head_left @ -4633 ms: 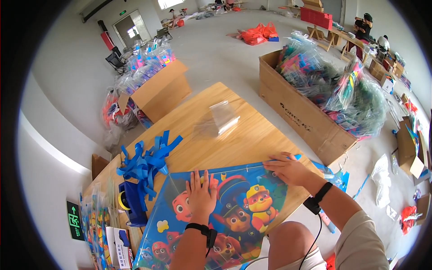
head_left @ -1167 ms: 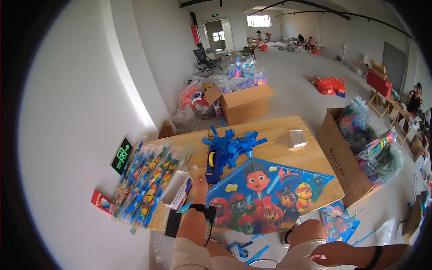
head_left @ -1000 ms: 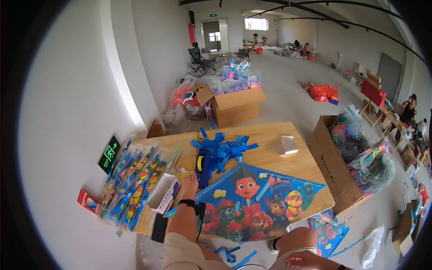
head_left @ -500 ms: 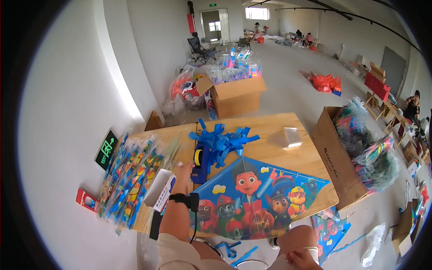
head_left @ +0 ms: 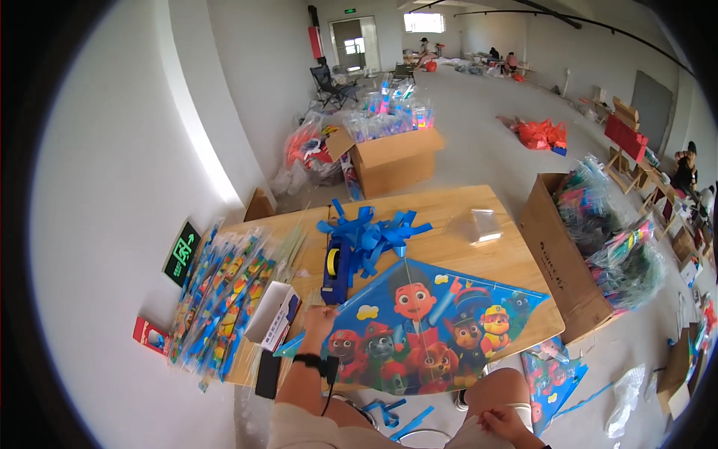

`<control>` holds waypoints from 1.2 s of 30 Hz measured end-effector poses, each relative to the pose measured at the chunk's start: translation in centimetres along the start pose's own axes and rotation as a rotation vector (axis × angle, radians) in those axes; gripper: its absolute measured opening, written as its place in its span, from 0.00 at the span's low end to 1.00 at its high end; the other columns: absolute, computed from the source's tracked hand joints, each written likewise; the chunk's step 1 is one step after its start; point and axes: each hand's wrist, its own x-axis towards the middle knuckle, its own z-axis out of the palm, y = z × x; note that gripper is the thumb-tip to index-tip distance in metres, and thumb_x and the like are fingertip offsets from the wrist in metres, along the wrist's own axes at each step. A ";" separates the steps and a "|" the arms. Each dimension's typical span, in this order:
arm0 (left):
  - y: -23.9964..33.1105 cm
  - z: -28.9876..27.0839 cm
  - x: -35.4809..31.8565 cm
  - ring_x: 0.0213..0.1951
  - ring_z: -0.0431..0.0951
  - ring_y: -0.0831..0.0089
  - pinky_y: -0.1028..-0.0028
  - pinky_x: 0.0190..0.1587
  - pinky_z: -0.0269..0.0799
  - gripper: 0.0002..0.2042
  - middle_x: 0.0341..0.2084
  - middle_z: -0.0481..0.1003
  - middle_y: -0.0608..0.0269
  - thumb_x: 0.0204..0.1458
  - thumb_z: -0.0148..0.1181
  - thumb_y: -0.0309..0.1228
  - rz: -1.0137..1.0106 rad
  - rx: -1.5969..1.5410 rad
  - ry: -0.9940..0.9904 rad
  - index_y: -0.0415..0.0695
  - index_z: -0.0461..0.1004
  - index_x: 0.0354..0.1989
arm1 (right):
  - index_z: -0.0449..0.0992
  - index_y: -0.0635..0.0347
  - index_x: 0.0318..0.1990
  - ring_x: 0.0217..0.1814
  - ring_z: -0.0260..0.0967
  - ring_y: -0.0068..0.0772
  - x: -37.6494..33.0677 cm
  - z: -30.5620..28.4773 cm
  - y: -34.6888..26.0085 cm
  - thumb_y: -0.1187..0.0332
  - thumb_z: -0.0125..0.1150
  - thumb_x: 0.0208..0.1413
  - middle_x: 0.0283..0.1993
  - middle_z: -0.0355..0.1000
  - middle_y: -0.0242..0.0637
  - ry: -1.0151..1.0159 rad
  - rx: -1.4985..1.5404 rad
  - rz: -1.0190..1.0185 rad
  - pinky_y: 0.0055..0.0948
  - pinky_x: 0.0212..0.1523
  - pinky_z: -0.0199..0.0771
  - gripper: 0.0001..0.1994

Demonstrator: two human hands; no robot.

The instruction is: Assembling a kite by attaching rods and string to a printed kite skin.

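Observation:
A blue diamond-shaped kite (head_left: 426, 329) printed with cartoon dogs and a figure lies spread over the table's near part. My left hand (head_left: 320, 318) is over its left side, fingers curled; what they may hold is too small to make out. Just beyond that hand stands a blue tape dispenser (head_left: 336, 273) with a yellow-cored roll. My right hand (head_left: 502, 423) rests on my right thigh, fingers drawn together, with nothing visible in them. Blue ribbon strips (head_left: 374, 233) are heaped behind the kite.
Packed kites in clear sleeves (head_left: 221, 299) cover the table's left end, beside a white open box (head_left: 273, 316) and a black flat object (head_left: 268, 374). A clear plastic piece (head_left: 485, 226) lies at the far right. Cardboard boxes (head_left: 400, 161) stand beyond; another (head_left: 561, 258) is at right.
My left hand has come back from beside the tape dispenser, toward me and slightly right, onto the kite's left side. The kite's left tip now shows past my wrist. My right hand stays on my thigh.

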 end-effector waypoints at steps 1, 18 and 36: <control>0.0 -0.5 -1.2 0.42 0.79 0.62 0.65 0.47 0.72 0.15 0.43 0.80 0.56 0.53 0.64 0.41 0.187 -0.159 0.005 0.44 0.83 0.41 | 0.75 0.68 0.48 0.31 0.74 0.24 0.6 0.0 -0.3 0.70 0.48 0.69 0.36 0.76 0.36 -0.005 0.006 -0.012 0.23 0.32 0.77 0.11; 21.8 5.5 -29.0 0.69 0.57 0.69 0.64 0.65 0.54 0.24 0.70 0.58 0.63 0.64 0.53 0.43 0.369 -1.280 -1.086 0.47 0.68 0.66 | 0.70 0.62 0.55 0.41 0.74 0.21 1.2 3.0 -12.2 0.73 0.59 0.63 0.42 0.76 0.32 0.038 0.223 -0.415 0.22 0.36 0.75 0.14; 22.9 9.5 -32.1 0.52 0.72 0.76 0.74 0.51 0.66 0.17 0.50 0.74 0.68 0.60 0.61 0.30 0.431 -0.796 -0.916 0.46 0.75 0.57 | 0.78 0.61 0.42 0.43 0.73 0.29 -3.7 0.8 -12.2 0.80 0.65 0.56 0.39 0.75 0.34 0.361 -0.137 -0.768 0.26 0.43 0.72 0.07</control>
